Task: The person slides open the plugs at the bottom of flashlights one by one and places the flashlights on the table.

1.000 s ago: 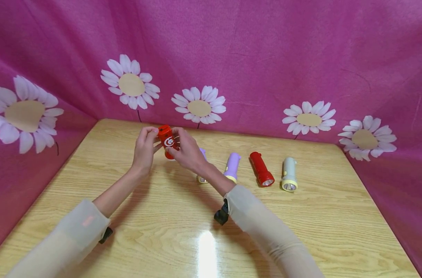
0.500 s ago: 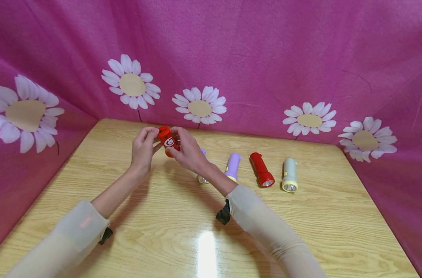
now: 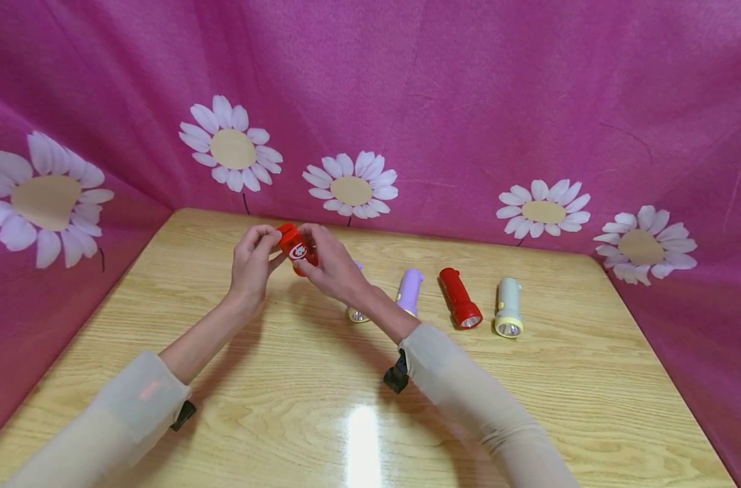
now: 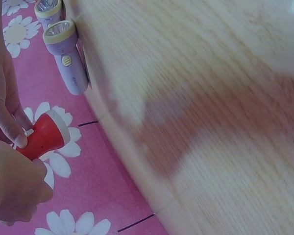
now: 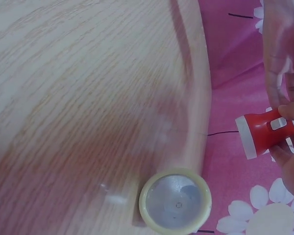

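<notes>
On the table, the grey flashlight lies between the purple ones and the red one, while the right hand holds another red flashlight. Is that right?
Not quite: the head view shows the red flashlight on the table between the purple flashlights and the grey flashlight. The right hand does hold another red flashlight.

Across the pale wood-grain desk (image 3: pixel 285 407) lie, left to right, a yellow-rimmed lavender plastic flashlight (image 4: pixel 67 61), a second lavender flashlight (image 3: pixel 410 289), a dark red flashlight (image 3: pixel 458 296) and a yellow-rimmed pale grey flashlight (image 3: pixel 508 303). Magenta fabric (image 3: pixel 431 88) printed with white daisies (image 3: pixel 350 190) hangs behind and at both sides.
</notes>
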`<state>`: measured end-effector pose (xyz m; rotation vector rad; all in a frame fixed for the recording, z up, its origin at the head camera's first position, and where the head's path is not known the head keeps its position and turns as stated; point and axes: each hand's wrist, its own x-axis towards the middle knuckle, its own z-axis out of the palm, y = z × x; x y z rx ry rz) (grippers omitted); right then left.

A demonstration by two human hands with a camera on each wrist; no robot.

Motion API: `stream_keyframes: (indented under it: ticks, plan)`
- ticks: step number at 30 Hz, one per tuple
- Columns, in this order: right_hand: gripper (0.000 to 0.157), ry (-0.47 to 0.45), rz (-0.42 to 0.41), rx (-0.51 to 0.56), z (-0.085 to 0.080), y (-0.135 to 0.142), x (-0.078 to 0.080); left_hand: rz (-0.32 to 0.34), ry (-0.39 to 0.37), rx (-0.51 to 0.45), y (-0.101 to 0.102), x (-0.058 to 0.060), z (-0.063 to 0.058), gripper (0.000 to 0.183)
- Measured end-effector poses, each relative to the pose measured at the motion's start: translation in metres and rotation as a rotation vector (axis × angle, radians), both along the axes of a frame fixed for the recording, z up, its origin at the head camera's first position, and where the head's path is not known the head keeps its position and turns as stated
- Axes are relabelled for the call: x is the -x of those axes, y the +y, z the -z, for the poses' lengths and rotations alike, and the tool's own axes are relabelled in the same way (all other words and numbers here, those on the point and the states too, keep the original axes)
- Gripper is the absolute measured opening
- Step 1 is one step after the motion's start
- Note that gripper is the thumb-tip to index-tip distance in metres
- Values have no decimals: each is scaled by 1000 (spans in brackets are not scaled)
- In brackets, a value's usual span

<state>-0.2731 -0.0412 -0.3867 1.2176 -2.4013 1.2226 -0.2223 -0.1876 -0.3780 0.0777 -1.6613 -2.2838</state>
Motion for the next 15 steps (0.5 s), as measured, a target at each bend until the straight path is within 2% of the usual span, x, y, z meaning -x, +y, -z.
stream_keyframes:
  ticks: [8, 15]
  plan:
    - [41, 37, -4, 12, -3, 1, 1, 6, 12, -18, 0, 0, -3, 6]
    - [42, 34, 13, 15, -7, 2, 0, 1, 34, -18, 1, -1, -7, 9]
